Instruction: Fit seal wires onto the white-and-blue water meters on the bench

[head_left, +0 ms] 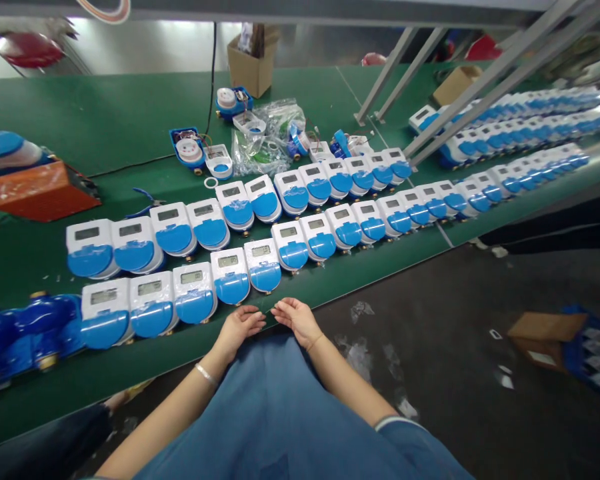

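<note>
My left hand [241, 327] is at the table's front edge, its fingertips drawn together. Close beside it, my right hand [299, 321] has thumb and fingers pinched. Whatever either hand holds, if anything, is too small to make out. Just beyond my fingers stand white-and-blue water meters with small displays; the nearest are one meter [263, 265] and its left neighbour [231, 276]. Neither hand touches them. The front row runs along the bench, with a second row of similar meters [173, 230] behind it.
Blue meter bodies with brass ends [45, 323] lie at the left on the green bench [130, 127]. Opened meters [189, 148], plastic bags [263, 153], pliers [150, 198] and an orange box [43, 191] sit farther back. Metal struts [490, 83] slant down at right.
</note>
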`<state>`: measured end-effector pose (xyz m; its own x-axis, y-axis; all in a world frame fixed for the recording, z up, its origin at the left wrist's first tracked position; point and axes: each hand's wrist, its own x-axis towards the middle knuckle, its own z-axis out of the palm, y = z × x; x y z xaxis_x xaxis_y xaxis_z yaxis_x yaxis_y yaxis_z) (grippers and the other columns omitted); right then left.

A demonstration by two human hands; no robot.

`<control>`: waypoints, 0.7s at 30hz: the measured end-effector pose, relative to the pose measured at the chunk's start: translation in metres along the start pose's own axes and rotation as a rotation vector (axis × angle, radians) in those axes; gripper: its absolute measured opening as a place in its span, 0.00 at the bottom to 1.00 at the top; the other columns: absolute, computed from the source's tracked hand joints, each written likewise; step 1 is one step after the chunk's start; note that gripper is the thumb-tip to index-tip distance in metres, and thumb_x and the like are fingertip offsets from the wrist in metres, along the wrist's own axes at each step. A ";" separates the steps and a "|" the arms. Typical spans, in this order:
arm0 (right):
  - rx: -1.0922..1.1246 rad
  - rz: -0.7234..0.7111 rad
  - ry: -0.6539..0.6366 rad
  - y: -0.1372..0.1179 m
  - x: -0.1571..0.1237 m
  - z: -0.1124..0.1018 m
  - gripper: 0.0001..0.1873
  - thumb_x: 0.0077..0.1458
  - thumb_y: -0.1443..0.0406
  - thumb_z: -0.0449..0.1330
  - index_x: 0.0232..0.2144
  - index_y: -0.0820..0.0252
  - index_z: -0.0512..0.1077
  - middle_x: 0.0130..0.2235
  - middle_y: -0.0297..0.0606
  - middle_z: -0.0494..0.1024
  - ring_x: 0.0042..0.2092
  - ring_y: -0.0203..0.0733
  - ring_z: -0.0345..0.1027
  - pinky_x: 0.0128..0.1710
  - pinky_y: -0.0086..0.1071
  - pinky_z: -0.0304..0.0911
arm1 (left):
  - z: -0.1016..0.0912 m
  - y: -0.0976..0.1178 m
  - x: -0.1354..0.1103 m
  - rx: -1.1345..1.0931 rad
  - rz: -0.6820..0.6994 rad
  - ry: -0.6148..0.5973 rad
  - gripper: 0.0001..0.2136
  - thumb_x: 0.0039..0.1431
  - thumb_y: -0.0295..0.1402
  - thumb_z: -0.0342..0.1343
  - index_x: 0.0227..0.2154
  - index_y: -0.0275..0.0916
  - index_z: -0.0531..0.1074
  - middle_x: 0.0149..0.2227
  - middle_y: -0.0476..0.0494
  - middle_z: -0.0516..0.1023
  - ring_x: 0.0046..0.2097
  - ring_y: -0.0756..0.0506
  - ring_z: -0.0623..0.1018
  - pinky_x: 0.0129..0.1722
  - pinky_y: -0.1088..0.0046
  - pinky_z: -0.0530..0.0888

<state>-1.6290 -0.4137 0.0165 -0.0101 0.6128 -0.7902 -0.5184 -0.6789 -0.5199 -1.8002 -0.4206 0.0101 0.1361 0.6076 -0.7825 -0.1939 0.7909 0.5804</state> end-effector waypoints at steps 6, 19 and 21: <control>-0.059 -0.099 0.056 0.009 0.003 0.005 0.22 0.33 0.61 0.71 0.29 0.62 0.67 0.28 0.37 0.77 0.33 0.40 0.75 0.33 0.29 0.68 | 0.003 -0.004 0.003 0.069 0.017 -0.031 0.17 0.40 0.32 0.69 0.33 0.33 0.70 0.34 0.35 0.80 0.35 0.45 0.80 0.34 0.75 0.75; -0.195 -0.244 0.061 0.015 -0.001 0.009 0.19 0.39 0.58 0.67 0.30 0.61 0.65 0.28 0.36 0.76 0.35 0.42 0.76 0.33 0.30 0.70 | 0.000 -0.009 0.003 -0.354 -0.215 -0.132 0.04 0.56 0.26 0.57 0.33 0.32 0.75 0.41 0.37 0.79 0.45 0.47 0.77 0.48 0.74 0.73; -0.204 -0.255 0.052 0.015 0.000 0.010 0.19 0.40 0.57 0.67 0.30 0.61 0.65 0.28 0.36 0.76 0.34 0.42 0.76 0.33 0.29 0.70 | 0.000 -0.008 0.003 -0.354 -0.217 -0.139 0.04 0.56 0.26 0.57 0.33 0.32 0.75 0.42 0.36 0.79 0.46 0.47 0.77 0.48 0.74 0.72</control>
<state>-1.6452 -0.4203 0.0120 0.1443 0.7554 -0.6392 -0.3165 -0.5767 -0.7531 -1.7978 -0.4255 0.0029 0.3351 0.4533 -0.8260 -0.4642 0.8423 0.2740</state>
